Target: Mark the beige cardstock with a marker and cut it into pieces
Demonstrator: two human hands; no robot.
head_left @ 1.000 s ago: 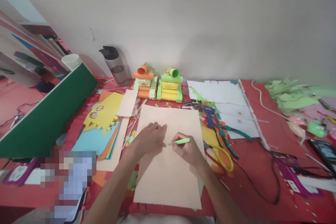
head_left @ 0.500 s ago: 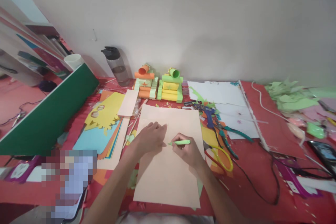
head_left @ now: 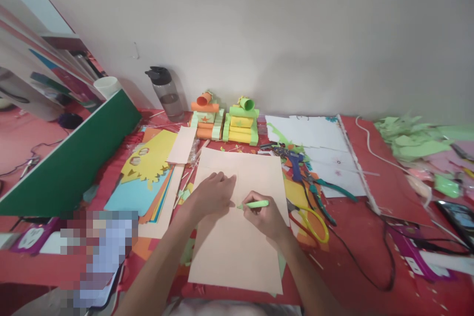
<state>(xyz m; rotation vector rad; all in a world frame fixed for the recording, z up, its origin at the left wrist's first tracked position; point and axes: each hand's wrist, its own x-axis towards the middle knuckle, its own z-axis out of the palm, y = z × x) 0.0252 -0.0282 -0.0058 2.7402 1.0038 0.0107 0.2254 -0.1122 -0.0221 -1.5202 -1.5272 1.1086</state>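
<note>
A large sheet of pale peach paper (head_left: 237, 261) lies in front of me on the red table. My left hand (head_left: 216, 192) rests on its upper left part, fingers spread and pressing it flat; nothing is held there. In a writing grip my right hand (head_left: 264, 217) holds a light green pen (head_left: 257, 204), its tip at the paper close to my left thumb. Any mark under the tip is too faint to make out.
Yellow-handled scissors (head_left: 313, 224), teal-handled pliers (head_left: 322, 205) and a blue glue gun (head_left: 295, 163) lie right of the sheet. Two rolled-paper models (head_left: 240, 123) and a water bottle (head_left: 168, 96) stand behind. Coloured paper (head_left: 137, 195) and a green board (head_left: 77, 155) are on the left.
The pen tip has shifted very slightly downward on the paper with my right hand. My left hand stays in the same place.
</note>
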